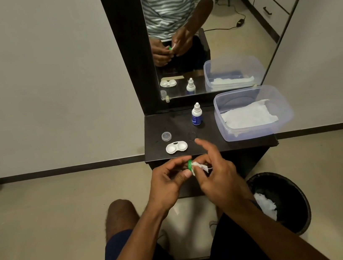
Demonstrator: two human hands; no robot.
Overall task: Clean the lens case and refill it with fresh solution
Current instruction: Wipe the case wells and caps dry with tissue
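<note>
Both forearms reaching in from the near edge, converging toward the middle. Left hand (168, 179) curled, thumb and fingertips pinching a small green cap (190, 164). Right hand (214, 175) just beside it — lower fingers pressing a scrap of white tissue (198, 166) against the cap, index finger raised and extended — wrists well apart.

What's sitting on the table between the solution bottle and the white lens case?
Nothing solid: in the head view, the dark table is bare between the solution bottle and the lens case. The clear cap lies left of that stretch.
</note>
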